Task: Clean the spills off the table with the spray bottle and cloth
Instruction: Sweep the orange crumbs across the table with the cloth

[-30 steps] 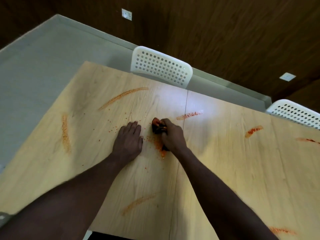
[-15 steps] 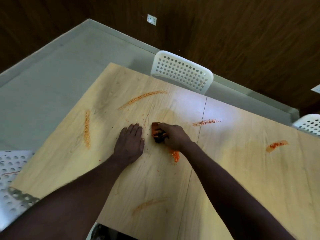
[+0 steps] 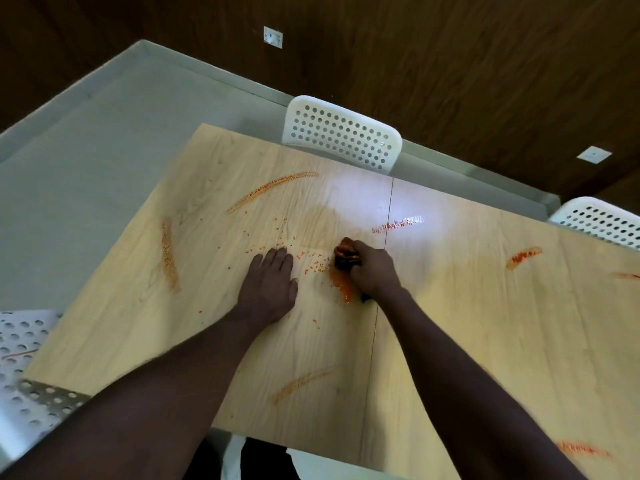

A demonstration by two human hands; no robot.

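Observation:
My right hand [image 3: 375,271] is closed around a dark cloth [image 3: 346,255] stained orange, pressed on the light wooden table [image 3: 467,341]. An orange smear [image 3: 341,287] lies just left of that hand, with loose orange crumbs [image 3: 311,265] scattered toward my left hand [image 3: 270,285]. My left hand rests flat on the table, fingers together, holding nothing. Several orange streaks mark the table: far left [image 3: 169,258], upper left [image 3: 273,190], centre [image 3: 398,225], right [image 3: 523,256] and near front [image 3: 304,384]. No spray bottle is visible.
A white perforated chair [image 3: 341,135] stands at the table's far edge, another [image 3: 602,221] at the far right, and a third [image 3: 24,362] at the left front. Grey floor and a dark wood wall lie beyond.
My right hand has shifted the cloth slightly across the table, leaving the orange smear beside it and more crumbs spread. The view has swung; my left hand stays planted.

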